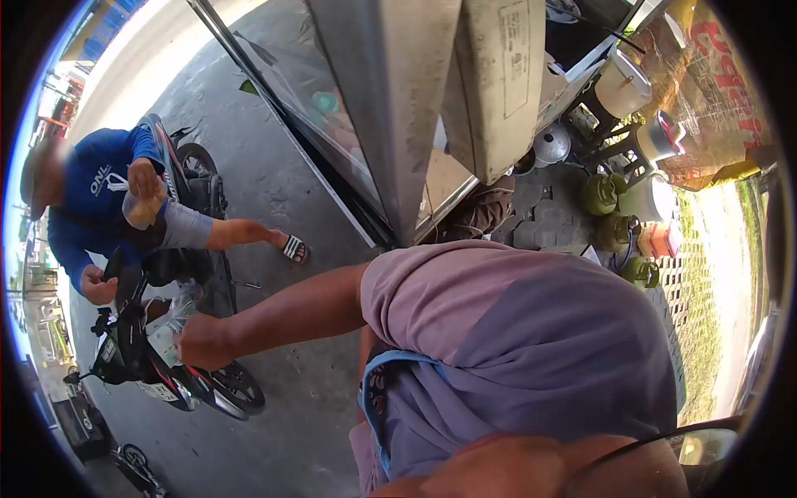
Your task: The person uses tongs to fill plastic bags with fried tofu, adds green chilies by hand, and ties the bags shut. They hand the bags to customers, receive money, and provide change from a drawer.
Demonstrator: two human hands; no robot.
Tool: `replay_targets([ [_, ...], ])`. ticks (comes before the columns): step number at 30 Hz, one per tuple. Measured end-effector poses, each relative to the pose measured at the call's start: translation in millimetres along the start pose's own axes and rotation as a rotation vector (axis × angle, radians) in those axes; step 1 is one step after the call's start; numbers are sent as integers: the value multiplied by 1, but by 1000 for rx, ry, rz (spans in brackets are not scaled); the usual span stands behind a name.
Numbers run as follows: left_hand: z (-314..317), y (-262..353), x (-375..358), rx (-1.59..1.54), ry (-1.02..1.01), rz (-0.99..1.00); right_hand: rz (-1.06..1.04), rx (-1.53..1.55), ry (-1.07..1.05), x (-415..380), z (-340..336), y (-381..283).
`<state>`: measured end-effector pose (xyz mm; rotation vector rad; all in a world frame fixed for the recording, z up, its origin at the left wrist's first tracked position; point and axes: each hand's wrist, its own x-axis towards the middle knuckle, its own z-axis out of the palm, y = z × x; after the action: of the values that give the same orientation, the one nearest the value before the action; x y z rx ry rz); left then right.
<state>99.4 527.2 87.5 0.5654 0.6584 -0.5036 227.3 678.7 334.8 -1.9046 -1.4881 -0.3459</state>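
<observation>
My right hand [203, 341] reaches far out to the left, its fingers closed on a clear plastic bag [183, 305]. Pale contents show through the plastic, but I cannot make out what they are. The bag is beside the front of a black and red motorcycle [124, 344]. Only a sliver of skin shows behind my right arm; my left hand is out of sight. A person in a blue shirt [100, 187] sits astride the motorcycle. One of that person's hands is at the handlebar; the other holds a small clear bag [143, 207] with something amber in it.
A glass-sided stall with a metal post [390, 108] stands close in front of me. Right of it are green gas cylinders [599, 195], a lidded pot [551, 144] and stools. The concrete floor [307, 423] reaches to another motorcycle [137, 471] at lower left.
</observation>
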Motion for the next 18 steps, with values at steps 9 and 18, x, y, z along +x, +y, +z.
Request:
replay_targets([
  [9,249,-116,97,415,-140,53,-215,297,-218,-252,-180,-28],
  [18,271,-173,212,558,-278,209,341,212,76,-490,-363,79],
])
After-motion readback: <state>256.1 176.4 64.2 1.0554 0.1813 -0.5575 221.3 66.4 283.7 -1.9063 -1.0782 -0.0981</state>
